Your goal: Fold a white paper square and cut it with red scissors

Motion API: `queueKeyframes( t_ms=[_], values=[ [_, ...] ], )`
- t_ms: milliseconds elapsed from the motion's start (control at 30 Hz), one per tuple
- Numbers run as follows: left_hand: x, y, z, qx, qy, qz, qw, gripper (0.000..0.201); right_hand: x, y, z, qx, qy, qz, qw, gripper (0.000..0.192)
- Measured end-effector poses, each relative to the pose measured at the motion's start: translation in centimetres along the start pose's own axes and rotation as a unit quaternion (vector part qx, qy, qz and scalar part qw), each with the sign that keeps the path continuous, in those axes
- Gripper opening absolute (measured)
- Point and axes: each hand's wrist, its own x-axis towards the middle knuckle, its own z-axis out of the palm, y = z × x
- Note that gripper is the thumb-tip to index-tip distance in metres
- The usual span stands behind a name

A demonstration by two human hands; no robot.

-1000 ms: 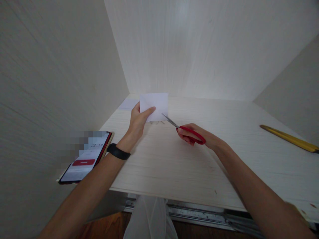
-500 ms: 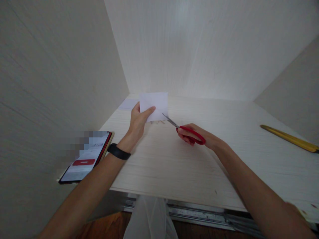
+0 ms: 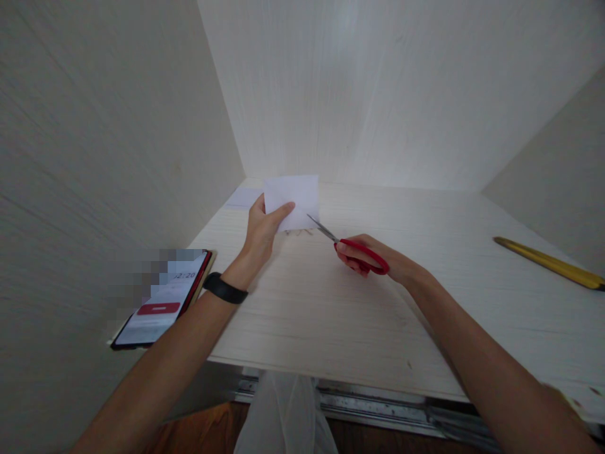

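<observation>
our left hand (image 3: 261, 231) pinches the paper (image 3: 293, 200); our right hand (image 3: 373, 257) grips red scissors (image 3: 350, 246), blades at its edge. phone (image 3: 163, 301) left, yellow ruler (image 3: 548, 263) right.

Lit phone (image 3: 163, 299) propped at the left edge of a pale wooden shelf (image 3: 331, 315). Yellow ruler (image 3: 548, 263) lying far right. Small paper scraps (image 3: 299, 232) mid-shelf

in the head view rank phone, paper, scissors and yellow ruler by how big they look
1. phone, though it lies nearest the camera
2. yellow ruler, long but thin
3. paper and scissors look too alike to rank
</observation>
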Motion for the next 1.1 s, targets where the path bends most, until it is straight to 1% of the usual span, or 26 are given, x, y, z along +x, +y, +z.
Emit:
queueKeyframes(
  t_ms=[700,833,1100],
  values=[
    [0.12,-0.15,-0.04,-0.007,-0.005,-0.006,1.0,0.039,0.03,-0.18,-0.01,-0.016,0.021,0.006,1.0,0.044],
    [0.12,-0.19,-0.11,-0.009,-0.005,-0.007,1.0,0.039,0.12,-0.12,-0.01,-0.011,0.02,0.001,1.0,0.044],
    [0.08,-0.3,-0.23,-0.009,-0.012,-0.006,1.0,0.04,0.41,0.45,-0.11,0.006,0.024,0.018,1.0,0.042]
  ],
)
